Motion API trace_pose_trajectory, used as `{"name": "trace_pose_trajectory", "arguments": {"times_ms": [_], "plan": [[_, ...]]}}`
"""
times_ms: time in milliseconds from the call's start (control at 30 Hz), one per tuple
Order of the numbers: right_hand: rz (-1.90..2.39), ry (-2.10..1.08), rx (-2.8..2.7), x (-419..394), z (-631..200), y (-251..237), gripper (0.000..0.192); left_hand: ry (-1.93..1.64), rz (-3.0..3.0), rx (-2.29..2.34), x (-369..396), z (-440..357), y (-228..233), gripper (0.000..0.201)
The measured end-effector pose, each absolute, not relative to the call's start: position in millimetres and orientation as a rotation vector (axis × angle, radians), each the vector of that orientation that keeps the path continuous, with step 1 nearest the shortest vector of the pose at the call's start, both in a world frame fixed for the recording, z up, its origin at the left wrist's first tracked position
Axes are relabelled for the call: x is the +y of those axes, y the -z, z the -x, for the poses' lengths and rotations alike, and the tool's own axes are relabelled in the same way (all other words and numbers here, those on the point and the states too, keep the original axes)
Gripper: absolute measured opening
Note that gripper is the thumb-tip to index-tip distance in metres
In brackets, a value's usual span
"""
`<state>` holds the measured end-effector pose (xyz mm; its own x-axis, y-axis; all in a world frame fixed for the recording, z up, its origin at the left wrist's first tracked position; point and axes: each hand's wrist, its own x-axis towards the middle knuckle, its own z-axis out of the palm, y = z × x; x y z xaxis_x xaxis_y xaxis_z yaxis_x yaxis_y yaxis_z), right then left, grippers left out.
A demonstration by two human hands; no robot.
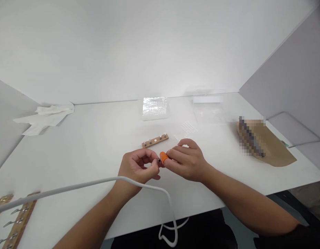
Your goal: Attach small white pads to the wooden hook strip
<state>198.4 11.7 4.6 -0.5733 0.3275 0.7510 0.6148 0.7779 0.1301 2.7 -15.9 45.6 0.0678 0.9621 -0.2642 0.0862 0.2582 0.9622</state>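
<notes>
My left hand (139, 167) and my right hand (187, 159) meet fingertip to fingertip over the white table (92, 145). Between them is a tiny dark part (159, 160), pinched by the fingers of both hands. The right index finger wears an orange finger cot (163, 157). Just behind the hands lies a small wooden strip with several metal studs (155, 140).
A white cable (79, 186) crosses my left forearm and hangs off the front edge. Wooden strips with metal hooks (16, 224) lie at the near left. White gloves (46, 116) sit far left, clear plastic packets (154, 107) at the back, a brown envelope (266, 143) at the right.
</notes>
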Motion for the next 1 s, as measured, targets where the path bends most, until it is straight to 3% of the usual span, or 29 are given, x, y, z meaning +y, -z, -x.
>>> {"name": "trace_pose_trajectory", "arguments": {"times_ms": [1000], "plan": [[0.704, 0.242, -2.142, 18.7, -205.4, 3.1, 0.017, -0.772, -1.089, 1.029, -6.6, 13.8, -35.1, 0.029]]}}
